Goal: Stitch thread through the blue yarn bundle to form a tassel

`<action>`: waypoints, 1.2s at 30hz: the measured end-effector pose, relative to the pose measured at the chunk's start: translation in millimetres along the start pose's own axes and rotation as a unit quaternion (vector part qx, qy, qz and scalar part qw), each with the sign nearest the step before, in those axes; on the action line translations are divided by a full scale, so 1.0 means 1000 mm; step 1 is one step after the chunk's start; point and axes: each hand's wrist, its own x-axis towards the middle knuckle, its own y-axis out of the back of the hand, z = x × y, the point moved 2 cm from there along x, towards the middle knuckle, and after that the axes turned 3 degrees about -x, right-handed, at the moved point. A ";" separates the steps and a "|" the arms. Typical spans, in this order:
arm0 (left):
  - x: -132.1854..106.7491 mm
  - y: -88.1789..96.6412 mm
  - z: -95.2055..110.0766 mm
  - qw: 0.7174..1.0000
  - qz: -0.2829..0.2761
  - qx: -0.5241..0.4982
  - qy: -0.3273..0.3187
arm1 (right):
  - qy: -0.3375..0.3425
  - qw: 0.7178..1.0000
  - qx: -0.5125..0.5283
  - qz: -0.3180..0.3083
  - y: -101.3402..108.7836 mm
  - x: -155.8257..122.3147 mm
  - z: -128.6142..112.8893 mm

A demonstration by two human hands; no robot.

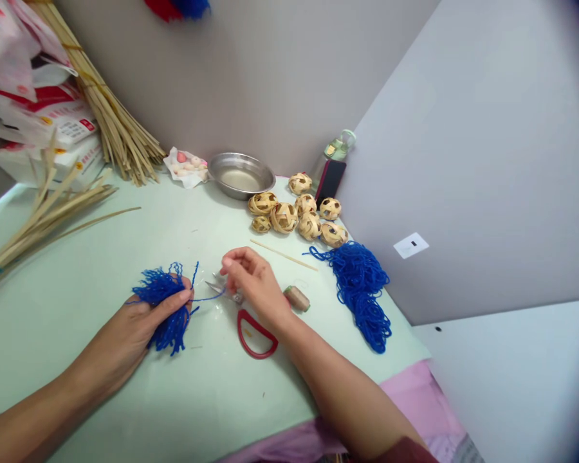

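From the head camera, holding one blue yarn bundle (160, 287) pinched between thumb and fingers of the left hand (157, 315), above the desk (125, 411). With the right hand (251, 280) curled, its fingers close to the end of one loose strand (207, 299); cannot tell for sure whether clasping it, fingertips being partly hidden. Just beneath and beside that hand, one pair of red-handled scissors (240, 328); to the right, one thread spool (298, 299) and one blue yarn skein (364, 289). Farther back, one thin strip (284, 255), eight woven balls (284, 218), one metal bowl (231, 187), one bottle (336, 149) and one phone (330, 182). At far left, two bundles of dry strips (118, 122).
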 end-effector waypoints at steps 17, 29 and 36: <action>-0.001 0.002 -0.004 0.994 -0.053 0.093 -0.031 | -0.004 0.979 -0.064 -0.196 -0.012 -0.009 0.001; -0.001 0.000 -0.002 0.999 -0.030 0.028 0.000 | -0.049 0.985 0.004 -0.166 -0.011 -0.004 0.005; -0.001 0.000 -0.001 0.998 -0.050 0.032 -0.015 | -0.061 0.984 -0.003 -0.166 -0.012 -0.005 0.006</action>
